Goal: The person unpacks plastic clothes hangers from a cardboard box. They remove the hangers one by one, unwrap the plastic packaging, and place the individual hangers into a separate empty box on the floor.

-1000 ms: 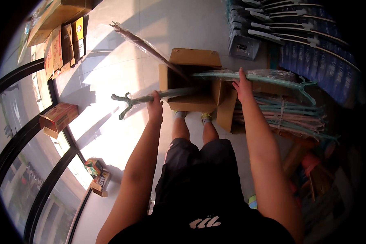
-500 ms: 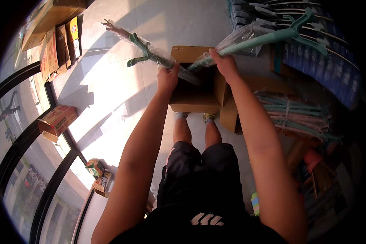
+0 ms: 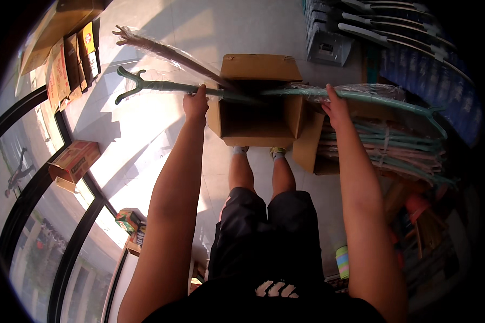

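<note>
My left hand (image 3: 195,103) is closed round a green forked pole (image 3: 164,86) in clear plastic. Its fork points left, and its other end runs into an open cardboard box (image 3: 261,141) standing at my feet. Just beyond it a pinkish-brown forked pole (image 3: 191,63), also wrapped, leans out of the box to the left with no hand on it. On the right, my right hand (image 3: 338,112) grips another plastic-wrapped green forked pole (image 3: 380,98), whose fork points right. The inner ends of the poles are lost in the box's dark inside.
A second carton (image 3: 306,153) with a bundle of green and pink poles (image 3: 382,142) lies right of the box. Blue packages (image 3: 425,83) and grey-white handled items (image 3: 328,48) stand far right. Left, by the windows, are a red-brown carton (image 3: 74,161) and folded cardboard (image 3: 64,75).
My hands have moved apart, left hand leftward and right hand rightward. Both green poles have tilted lower and outward, and the pinkish pole now shows separately beyond the left one.
</note>
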`<state>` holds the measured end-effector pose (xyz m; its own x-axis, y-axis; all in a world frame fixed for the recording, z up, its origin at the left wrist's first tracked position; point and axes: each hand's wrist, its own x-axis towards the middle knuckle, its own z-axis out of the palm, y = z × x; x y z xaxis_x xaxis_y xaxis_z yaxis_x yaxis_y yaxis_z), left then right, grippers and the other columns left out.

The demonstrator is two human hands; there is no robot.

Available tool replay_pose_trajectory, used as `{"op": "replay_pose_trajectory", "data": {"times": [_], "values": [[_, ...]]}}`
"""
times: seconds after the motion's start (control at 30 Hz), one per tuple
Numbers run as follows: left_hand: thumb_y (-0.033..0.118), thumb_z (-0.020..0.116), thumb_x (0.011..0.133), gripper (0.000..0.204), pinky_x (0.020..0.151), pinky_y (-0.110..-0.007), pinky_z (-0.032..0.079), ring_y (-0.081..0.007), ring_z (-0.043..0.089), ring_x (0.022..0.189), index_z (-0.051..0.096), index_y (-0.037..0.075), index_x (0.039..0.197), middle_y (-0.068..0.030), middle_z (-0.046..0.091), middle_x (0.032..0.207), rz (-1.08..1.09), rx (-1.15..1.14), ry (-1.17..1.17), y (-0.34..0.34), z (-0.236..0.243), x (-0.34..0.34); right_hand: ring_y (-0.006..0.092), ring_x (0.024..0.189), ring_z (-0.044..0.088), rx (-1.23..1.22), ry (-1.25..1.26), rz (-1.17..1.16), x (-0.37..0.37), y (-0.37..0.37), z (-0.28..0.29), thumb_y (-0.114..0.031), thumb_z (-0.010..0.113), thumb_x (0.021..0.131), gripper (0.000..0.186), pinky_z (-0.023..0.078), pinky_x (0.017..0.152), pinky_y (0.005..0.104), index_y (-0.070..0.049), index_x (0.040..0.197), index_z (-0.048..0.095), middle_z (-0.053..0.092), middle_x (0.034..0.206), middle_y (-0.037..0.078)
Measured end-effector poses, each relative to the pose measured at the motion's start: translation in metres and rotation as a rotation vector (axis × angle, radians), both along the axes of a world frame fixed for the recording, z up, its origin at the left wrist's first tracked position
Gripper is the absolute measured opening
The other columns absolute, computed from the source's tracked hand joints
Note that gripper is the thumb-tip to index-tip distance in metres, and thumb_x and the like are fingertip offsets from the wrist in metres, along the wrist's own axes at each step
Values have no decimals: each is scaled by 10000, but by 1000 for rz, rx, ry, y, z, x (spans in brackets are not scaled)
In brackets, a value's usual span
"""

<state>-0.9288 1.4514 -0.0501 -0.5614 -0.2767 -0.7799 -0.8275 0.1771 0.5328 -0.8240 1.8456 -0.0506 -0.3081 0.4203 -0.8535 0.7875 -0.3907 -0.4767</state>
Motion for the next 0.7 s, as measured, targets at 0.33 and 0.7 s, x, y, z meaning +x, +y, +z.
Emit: {"op": "replay_pose_trajectory", "data": {"times": [0.33,0.7], "values": [[249,598,905,396,860,-412,476,-240,581,1071,459,48,1215,-86,557,1198,-36,231,-1,3,-29,6,234,1138,501,-39,32,205,-3,-28,-18,-462,711,816,716,440,929,409,-69,1332,408,493,1281,58],[245,586,907,628,941,-455,435,-300,523,1166,254,38,1399,-135,477,1313,37,178,8,7,-5,22,195,1137,504,80,188,81,30,2,20,-447,695,823,751,419,902,399,-100,1389,344,476,1329,62]]}}
